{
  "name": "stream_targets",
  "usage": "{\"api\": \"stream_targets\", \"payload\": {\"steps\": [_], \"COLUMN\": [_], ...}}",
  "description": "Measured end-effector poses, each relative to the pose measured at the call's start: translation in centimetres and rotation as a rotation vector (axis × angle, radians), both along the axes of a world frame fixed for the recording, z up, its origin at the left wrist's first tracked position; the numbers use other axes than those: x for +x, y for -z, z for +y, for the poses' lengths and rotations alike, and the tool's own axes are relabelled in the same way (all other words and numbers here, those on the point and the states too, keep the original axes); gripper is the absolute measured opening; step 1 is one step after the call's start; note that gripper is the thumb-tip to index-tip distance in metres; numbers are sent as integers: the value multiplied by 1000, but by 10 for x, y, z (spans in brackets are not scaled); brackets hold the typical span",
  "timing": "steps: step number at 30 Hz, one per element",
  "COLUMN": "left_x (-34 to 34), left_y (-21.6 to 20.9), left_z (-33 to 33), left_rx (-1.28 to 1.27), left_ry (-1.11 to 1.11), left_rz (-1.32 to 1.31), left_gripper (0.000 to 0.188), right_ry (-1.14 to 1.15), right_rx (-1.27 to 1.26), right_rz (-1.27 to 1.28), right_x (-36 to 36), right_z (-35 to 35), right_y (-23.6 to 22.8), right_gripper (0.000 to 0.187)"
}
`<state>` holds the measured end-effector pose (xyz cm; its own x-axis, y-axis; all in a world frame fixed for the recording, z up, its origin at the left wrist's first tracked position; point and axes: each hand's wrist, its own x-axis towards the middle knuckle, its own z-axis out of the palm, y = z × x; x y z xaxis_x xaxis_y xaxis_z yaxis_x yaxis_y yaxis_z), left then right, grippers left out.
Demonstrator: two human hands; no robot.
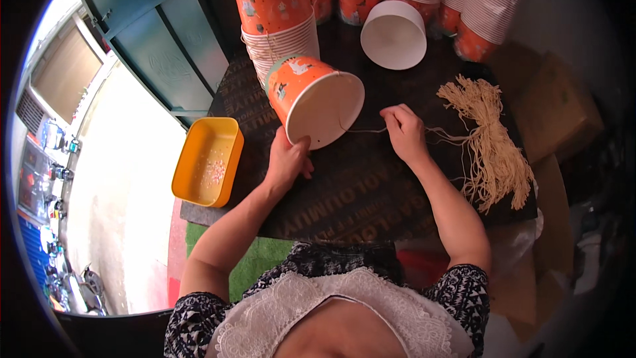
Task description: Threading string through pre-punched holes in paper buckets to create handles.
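Observation:
My left hand [289, 159] grips the rim of an orange paper bucket [326, 111], tilted so its white inside faces me. A small dark hole shows near the rim by my thumb. From the bucket's wall a thin cord [366, 131] runs across to my right hand [405, 134], whose fingers are pinched on it. Past that hand, strands trail toward a bundle of cream cords [491, 139] at the table's right side. Behind the held bucket stands a stack of nested orange buckets [278, 6], with cord hanging at their rims.
A yellow plastic tub [230, 176] with small colourful bits inside sits at the table's left edge. One white-lined bucket [395, 34] lies on its side farther back. Wrapped bucket stacks [487, 16] line the far edge. Cardboard boxes [563, 106] stand at right; a green door [156, 26] is at left.

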<state>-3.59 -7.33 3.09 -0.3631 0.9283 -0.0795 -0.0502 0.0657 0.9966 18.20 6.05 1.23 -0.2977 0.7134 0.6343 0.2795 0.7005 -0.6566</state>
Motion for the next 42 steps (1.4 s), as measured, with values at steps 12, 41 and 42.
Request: {"api": "stream_targets", "payload": {"steps": [12,41,42], "left_x": [-7,-4,-3], "left_y": [12,12,11], "left_z": [-2,12,12], "left_rx": [9,-16,-19], "left_ry": [45,48,44], "left_rz": [-104,76,79], "left_gripper": [35,29,27], "right_ry": [-55,-148,-147], "right_rx": [34,226,222], "right_rz": [-171,-267,-262], "right_x": [4,3,3], "right_z": [-6,-3,-4], "right_y": [0,4,4], "right_gripper": [7,8,8]}}
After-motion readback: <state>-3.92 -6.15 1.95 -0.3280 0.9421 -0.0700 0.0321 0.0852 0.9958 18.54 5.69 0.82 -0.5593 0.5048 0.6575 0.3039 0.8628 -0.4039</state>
